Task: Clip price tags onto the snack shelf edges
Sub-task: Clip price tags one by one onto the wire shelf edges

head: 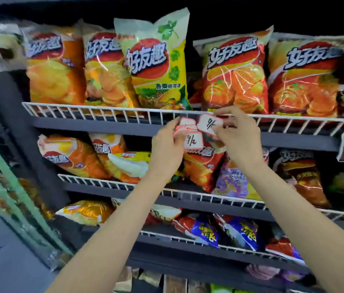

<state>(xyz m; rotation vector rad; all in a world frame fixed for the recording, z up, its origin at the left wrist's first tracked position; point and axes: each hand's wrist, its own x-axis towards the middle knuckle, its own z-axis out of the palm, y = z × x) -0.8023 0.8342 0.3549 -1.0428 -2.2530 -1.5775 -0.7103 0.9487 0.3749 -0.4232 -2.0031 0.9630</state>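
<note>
Against the white wire rail [107, 112] of the top shelf, our right hand [238, 132] pinches one flat red-bordered price tag [210, 124] at the wire, while just left our left hand [168, 142] grips a fanned stack of tags [189, 134].

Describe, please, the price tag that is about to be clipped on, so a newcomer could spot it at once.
Find the top wire rail, below the chip bags. Near its middle the right hand pinches a single tag against the rail. Unlike the stack fanned in the left hand, it stands alone, highest, with its handwritten price facing out.
</note>
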